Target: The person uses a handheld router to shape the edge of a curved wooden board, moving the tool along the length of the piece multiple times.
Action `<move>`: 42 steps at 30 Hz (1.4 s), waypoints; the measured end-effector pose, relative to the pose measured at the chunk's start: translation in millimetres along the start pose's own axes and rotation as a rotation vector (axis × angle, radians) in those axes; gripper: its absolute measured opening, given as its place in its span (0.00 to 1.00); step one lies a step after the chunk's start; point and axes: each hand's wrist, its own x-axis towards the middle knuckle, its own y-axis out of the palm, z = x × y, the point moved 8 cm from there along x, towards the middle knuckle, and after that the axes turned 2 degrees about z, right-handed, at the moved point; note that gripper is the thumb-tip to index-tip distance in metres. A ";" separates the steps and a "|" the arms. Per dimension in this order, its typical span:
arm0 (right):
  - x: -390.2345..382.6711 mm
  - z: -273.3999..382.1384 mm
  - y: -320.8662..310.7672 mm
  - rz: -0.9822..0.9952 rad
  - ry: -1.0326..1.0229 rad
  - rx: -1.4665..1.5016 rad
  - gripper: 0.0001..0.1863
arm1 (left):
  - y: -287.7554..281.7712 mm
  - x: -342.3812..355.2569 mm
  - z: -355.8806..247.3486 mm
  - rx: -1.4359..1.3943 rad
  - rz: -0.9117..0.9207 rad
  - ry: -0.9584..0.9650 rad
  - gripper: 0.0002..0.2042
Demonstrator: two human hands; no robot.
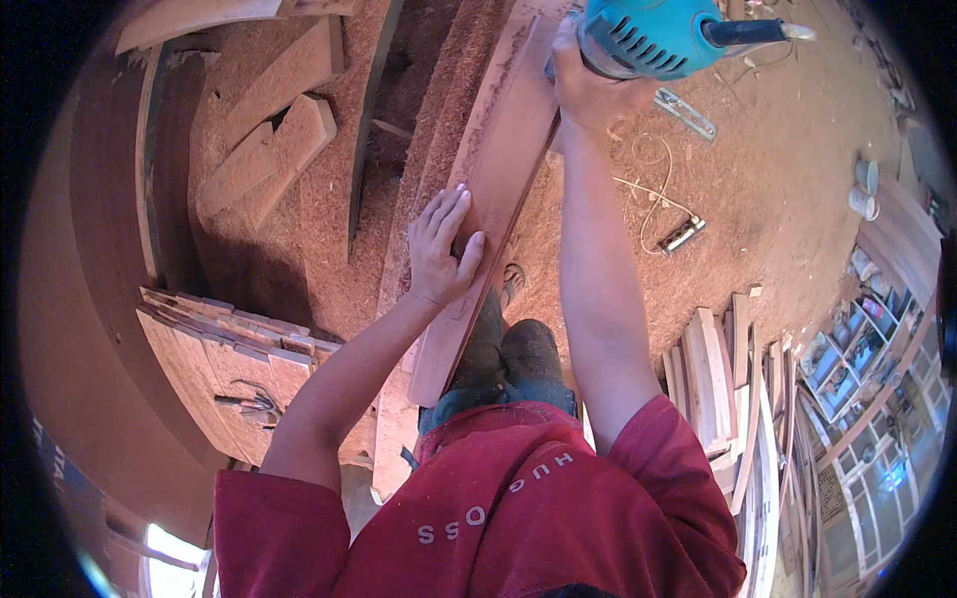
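A long wooden board [505, 159] stretches away from my waist toward the far edge. My left hand [441, 247] lies on its nearer part, with the fingers flat and slightly apart. Farther along, my right hand [590, 92] is closed round a teal corded power tool [638, 38] at the far end of the visible board. The vented housing and black cord sleeve show. The tool's working underside is hidden, so I cannot tell its exact kind or whether it touches the wood.
Wood shavings cover the ground and bench. Offcuts [284, 149] lie at the left, near stacked boards [214, 354] with dark hand tools [254, 404] on them. At the right are a power strip [682, 235] with a loose cord, a metal piece [686, 113], and leaning planks [708, 374].
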 end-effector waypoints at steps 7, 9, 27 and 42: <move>8.0 -13.9 11.2 0.041 0.135 0.075 0.50 | 1.0 0.1 -0.4 0.009 0.006 -0.001 0.29; 9.5 -17.9 13.9 0.054 0.177 0.088 0.49 | 0.6 -0.5 -0.2 0.007 0.008 -0.002 0.29; 54.6 -81.3 10.8 0.024 0.527 0.102 0.46 | 4.6 -1.4 2.4 -0.012 0.008 -0.004 0.28; -156.4 46.1 -391.3 -0.706 1.218 -0.142 0.18 | 3.6 -17.1 -32.0 0.155 0.057 -0.295 0.53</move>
